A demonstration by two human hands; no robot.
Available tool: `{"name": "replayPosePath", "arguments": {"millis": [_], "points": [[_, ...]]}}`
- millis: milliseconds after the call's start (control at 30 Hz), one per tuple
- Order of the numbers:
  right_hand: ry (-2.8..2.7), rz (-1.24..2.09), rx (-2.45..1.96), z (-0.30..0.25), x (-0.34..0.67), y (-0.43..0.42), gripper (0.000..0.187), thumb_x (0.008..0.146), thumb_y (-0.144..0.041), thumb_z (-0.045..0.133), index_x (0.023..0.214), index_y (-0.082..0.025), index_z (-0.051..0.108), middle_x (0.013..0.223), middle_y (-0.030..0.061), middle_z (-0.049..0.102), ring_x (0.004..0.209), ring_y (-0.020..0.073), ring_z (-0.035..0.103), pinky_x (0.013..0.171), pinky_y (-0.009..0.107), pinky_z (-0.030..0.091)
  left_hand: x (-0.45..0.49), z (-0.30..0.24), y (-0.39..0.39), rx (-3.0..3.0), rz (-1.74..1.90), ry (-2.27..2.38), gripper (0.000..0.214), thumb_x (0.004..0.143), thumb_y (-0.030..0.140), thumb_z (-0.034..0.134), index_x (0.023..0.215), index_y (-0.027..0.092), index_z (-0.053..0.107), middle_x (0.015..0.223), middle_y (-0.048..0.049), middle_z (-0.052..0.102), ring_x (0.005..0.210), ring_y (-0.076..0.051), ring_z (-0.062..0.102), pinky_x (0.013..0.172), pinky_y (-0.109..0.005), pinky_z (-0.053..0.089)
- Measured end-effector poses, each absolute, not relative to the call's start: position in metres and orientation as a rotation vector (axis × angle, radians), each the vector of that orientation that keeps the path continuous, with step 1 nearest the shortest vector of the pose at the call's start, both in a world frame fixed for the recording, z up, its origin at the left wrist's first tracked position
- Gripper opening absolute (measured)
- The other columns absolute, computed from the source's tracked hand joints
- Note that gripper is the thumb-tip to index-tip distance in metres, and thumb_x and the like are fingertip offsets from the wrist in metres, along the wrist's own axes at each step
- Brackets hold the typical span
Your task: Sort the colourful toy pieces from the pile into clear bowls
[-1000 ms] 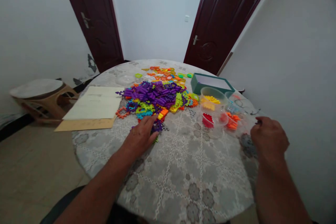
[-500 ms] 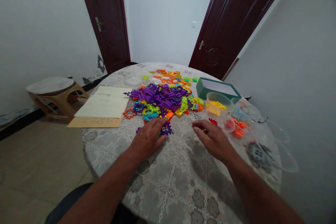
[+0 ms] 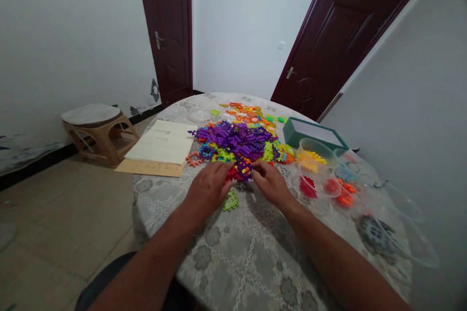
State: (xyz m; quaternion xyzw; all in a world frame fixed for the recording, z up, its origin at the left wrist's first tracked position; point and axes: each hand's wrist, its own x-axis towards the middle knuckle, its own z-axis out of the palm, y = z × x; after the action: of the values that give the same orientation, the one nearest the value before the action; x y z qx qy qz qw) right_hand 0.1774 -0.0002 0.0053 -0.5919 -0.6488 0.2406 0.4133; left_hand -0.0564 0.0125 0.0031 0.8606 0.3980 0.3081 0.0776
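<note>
A heap of small interlocking plastic pieces (image 3: 237, 138), mostly purple with green, orange and yellow, lies in the middle of the round table (image 3: 255, 252). My left hand (image 3: 207, 187) and my right hand (image 3: 270, 183) meet at the heap's near edge. Their fingertips close from both sides on a small purple and red cluster (image 3: 242, 171). A lone green piece (image 3: 230, 200) lies flat on the cloth just under my left hand.
Clear bowls hold yellow pieces (image 3: 310, 155), red pieces (image 3: 308, 185) and orange pieces (image 3: 343, 193) on the right, behind them a teal box (image 3: 310, 132). Papers on cardboard (image 3: 160, 148) lie at the left. A low stool (image 3: 97, 129) stands on the floor.
My right hand came from the bowls at the right edge across to the heap and met the left hand. My view tilted up and shifted left. A green piece now lies bare beside my left hand.
</note>
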Motion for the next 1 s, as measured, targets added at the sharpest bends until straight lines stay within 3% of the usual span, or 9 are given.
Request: {"name": "replayPosePath", "arguments": {"millis": [133,367,533,667,900,1000], "points": [[-1.64,0.394,-1.573,0.009,0.179,0.029,0.025,0.09,-0.031,0.056,0.103,-0.019,0.074,0.092,0.0057,0.077,0.087,0.0232,0.069,0.079,0.033,0.05,-0.068,0.007,0.023,2.534,0.869,1.381,0.041,0.095,0.021,0.069,0.136,0.021,0.061,0.127,-0.0143,0.069,0.121,-0.03,0.064,0.106,-0.048,0.053],[-1.661,0.261,-1.708,-0.013,0.168,0.05,0.022,0.093,-0.033,0.056,0.095,-0.02,0.073,0.09,0.0066,0.077,0.086,0.0231,0.069,0.076,0.032,0.047,-0.079,0.002,0.027,2.574,0.648,1.476,0.05,0.09,0.027,0.076,0.137,0.021,0.061,0.126,-0.0134,0.066,0.118,-0.029,0.062,0.106,-0.045,0.05],[-1.735,0.185,-1.701,-0.021,0.163,0.047,0.022,0.095,-0.037,0.057,0.095,-0.02,0.072,0.094,0.0082,0.076,0.089,0.0241,0.069,0.081,0.033,0.048,-0.077,0.002,0.024,2.564,0.572,1.523,0.034,0.09,0.027,0.073,0.124,0.022,0.069,0.122,-0.0136,0.066,0.114,-0.031,0.063,0.1,-0.045,0.052],[-1.754,0.1,-1.685,-0.024,0.153,0.045,0.022,0.096,-0.036,0.056,0.097,-0.019,0.071,0.097,0.0106,0.075,0.092,0.0262,0.069,0.085,0.036,0.049,-0.072,0.005,0.022,2.581,0.545,1.514,0.035,0.09,0.03,0.075,0.123,0.022,0.071,0.12,-0.0144,0.067,0.112,-0.033,0.063,0.098,-0.046,0.052],[-1.684,0.278,-1.597,-0.021,0.141,0.037,0.021,0.093,-0.039,0.059,0.095,-0.02,0.069,0.089,0.0068,0.075,0.081,0.024,0.068,0.08,0.035,0.051,-0.068,0.001,0.022,2.615,0.553,1.516,0.032,0.089,0.034,0.076,0.12,0.023,0.072,0.115,-0.0132,0.067,0.11,-0.032,0.063,0.098,-0.044,0.052],[-1.597,0.416,-1.52,-0.021,0.143,0.036,0.027,0.09,-0.041,0.063,0.105,-0.019,0.069,0.095,0.0071,0.076,0.081,0.0233,0.068,0.077,0.034,0.053,-0.068,-0.003,0.023,2.602,0.552,1.521,0.032,0.089,0.033,0.077,0.119,0.022,0.072,0.115,-0.0134,0.066,0.108,-0.032,0.063,0.096,-0.044,0.052]]}}
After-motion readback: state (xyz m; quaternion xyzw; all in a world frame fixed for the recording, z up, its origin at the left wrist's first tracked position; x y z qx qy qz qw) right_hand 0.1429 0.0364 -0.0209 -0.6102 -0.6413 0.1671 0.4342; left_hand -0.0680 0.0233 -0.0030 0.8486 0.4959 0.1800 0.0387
